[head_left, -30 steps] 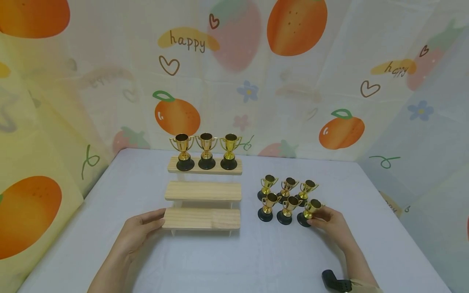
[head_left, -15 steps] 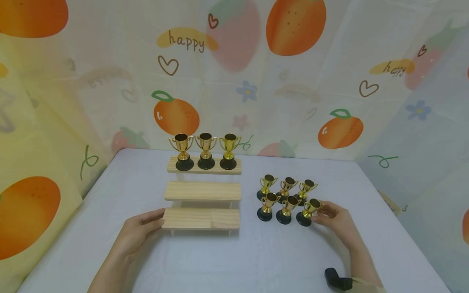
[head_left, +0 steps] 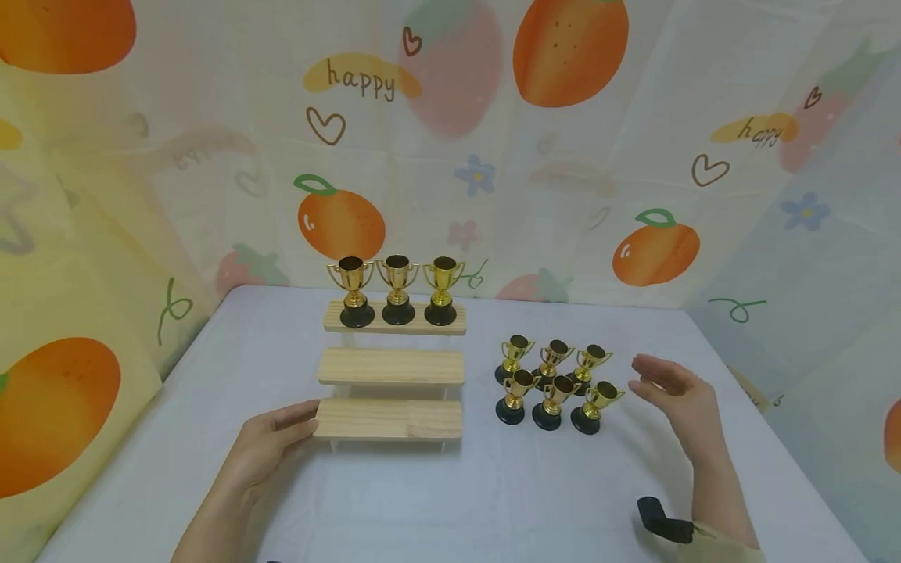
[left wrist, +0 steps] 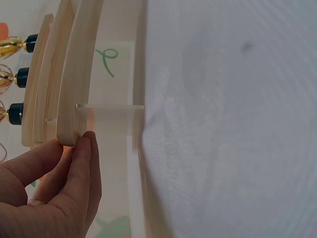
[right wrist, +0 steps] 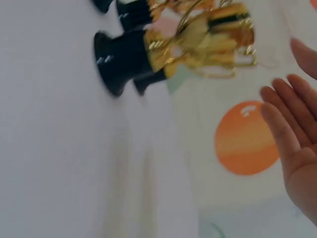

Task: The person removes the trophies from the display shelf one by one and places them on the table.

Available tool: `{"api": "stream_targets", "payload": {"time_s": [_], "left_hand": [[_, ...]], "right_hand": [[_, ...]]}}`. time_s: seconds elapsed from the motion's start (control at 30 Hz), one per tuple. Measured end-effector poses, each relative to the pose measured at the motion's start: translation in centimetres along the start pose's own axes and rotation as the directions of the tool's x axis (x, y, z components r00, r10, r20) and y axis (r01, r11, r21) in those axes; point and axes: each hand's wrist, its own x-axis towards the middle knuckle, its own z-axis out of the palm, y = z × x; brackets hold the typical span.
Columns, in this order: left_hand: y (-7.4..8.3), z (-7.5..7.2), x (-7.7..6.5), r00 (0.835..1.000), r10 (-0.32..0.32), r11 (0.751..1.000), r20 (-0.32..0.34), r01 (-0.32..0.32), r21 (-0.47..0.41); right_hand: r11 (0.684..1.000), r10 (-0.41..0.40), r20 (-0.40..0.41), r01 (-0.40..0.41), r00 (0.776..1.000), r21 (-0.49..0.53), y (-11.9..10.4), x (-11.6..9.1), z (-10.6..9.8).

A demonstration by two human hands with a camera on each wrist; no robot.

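Observation:
My left hand (head_left: 263, 446) pinches the left end of the lowest wooden shelf (head_left: 387, 420); in the left wrist view, thumb and fingertips (left wrist: 85, 141) close on its edge. To the right of the trophies my right hand (head_left: 679, 399) hovers with fingers extended and holds nothing. Nearest to it stands a small gold trophy (head_left: 598, 407) on a black base, the front right one of two rows. In the right wrist view that trophy (right wrist: 173, 49) lies apart from the fingers. Three more trophies, the middle one (head_left: 397, 289) among them, stand upright on the top shelf (head_left: 415, 330).
The middle shelf (head_left: 390, 367) lies between the top and lowest ones. A thin clear support (left wrist: 111, 106) carries the lowest shelf above the white tablecloth (head_left: 493, 500). Behind the table hangs a fruit-patterned cloth (head_left: 549, 172). A black strap piece (head_left: 665, 522) sits at my right wrist.
My right hand has let go of the front right trophy and moved away to the right and back. The trophy stays in place. My left hand keeps its grip on the shelf.

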Motion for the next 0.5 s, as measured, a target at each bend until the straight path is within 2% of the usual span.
{"api": "stream_targets", "payload": {"time_s": [0.1, 0.2, 0.3, 0.5], "left_hand": [[0.0, 0.0, 0.0, 1.0, 0.003, 1.0, -0.003, -0.003, -0.004], [-0.1, 0.0, 0.1, 1.0, 0.009, 1.0, -0.005, -0.009, -0.013], [-0.1, 0.0, 0.1, 1.0, 0.006, 1.0, -0.009, -0.006, -0.014], [-0.2, 0.0, 0.2, 1.0, 0.004, 1.0, -0.014, -0.004, -0.002]], "right_hand": [[0.991, -0.018, -0.114, 0.032, 0.993, 0.126, -1.9, 0.0, 0.5], [0.958, -0.065, -0.15, 0.103, 0.987, 0.267, -4.1, 0.1, 1.4], [0.929, -0.128, -0.136, 0.167, 0.982, 0.33, -6.3, 0.0, 2.7], [0.916, -0.214, -0.048, 0.218, 0.976, 0.337, -9.7, 0.3, 5.8]]}}
